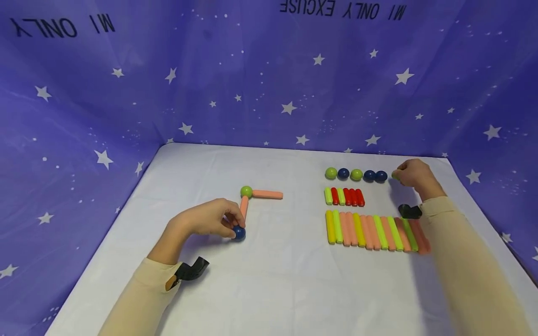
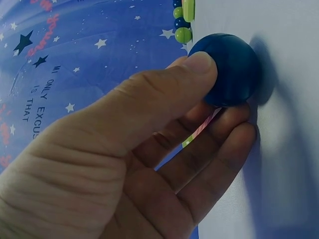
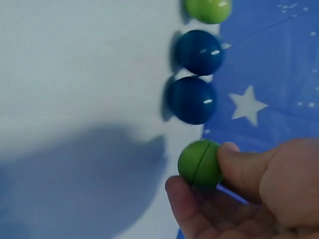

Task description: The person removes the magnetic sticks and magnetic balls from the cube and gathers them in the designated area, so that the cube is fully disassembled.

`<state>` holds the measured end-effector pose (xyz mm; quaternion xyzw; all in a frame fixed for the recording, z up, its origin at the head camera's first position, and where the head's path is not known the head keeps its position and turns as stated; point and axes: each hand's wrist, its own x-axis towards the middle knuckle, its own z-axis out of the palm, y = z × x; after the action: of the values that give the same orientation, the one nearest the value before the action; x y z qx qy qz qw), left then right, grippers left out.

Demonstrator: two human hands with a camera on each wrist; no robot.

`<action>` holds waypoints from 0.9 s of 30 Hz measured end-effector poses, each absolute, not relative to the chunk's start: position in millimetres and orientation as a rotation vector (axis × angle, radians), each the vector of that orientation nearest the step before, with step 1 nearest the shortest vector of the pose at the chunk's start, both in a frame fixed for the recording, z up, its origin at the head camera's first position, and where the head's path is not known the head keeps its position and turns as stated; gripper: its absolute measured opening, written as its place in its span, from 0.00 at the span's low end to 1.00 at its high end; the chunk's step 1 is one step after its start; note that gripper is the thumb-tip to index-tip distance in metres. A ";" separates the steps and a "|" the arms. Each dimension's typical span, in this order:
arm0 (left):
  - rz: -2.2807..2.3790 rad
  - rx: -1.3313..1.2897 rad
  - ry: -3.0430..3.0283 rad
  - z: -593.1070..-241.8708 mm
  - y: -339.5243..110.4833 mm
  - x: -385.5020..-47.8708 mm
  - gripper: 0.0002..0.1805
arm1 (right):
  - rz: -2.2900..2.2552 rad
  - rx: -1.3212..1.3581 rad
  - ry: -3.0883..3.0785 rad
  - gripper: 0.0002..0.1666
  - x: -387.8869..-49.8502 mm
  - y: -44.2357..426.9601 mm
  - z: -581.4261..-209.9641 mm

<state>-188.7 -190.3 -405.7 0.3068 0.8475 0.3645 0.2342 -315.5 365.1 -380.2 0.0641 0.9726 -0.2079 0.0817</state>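
A dark blue ball point(image 1: 239, 233) is pinched between the thumb and fingers of my left hand point(image 1: 212, 218), low over the white table. It sits at the near end of a salmon stick point(image 1: 244, 208). That stick runs up to a green ball point(image 1: 246, 192), from which a second salmon stick point(image 1: 268, 194) points right. At the back right, my right hand point(image 1: 414, 176) pinches another green ball point(image 3: 200, 163) between thumb and fingers. In the right wrist view a seam crosses this ball, and two blue balls point(image 3: 192, 100) stand beside it.
A row of green and blue balls point(image 1: 356, 175) lies at the back right. In front of it are short red and lime sticks point(image 1: 347, 197), then a longer row of salmon, yellow and green sticks point(image 1: 370, 232), partly behind my right sleeve. A purple starry cloth point(image 1: 269, 93) surrounds the table.
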 end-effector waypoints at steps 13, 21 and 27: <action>1.012 0.854 2.324 -396.5 -183.1 -188.4 0.13 | -0.556 0.134 2.925 0.25 -314.6 368.5 -386.5; 1.010 0.845 2.326 -396.0 -184.4 -187.3 0.13 | -0.569 0.162 2.920 0.27 -315.9 369.7 -389.4; 1.009 0.825 2.318 -399.9 -186.1 -186.2 0.13 | -0.482 0.078 3.004 0.26 -308.1 359.0 -383.2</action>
<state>-186.2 -186.1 -399.9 0.3014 0.8464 0.3684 0.2390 -308.1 359.0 -383.2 0.0255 0.9858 -0.1583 0.0490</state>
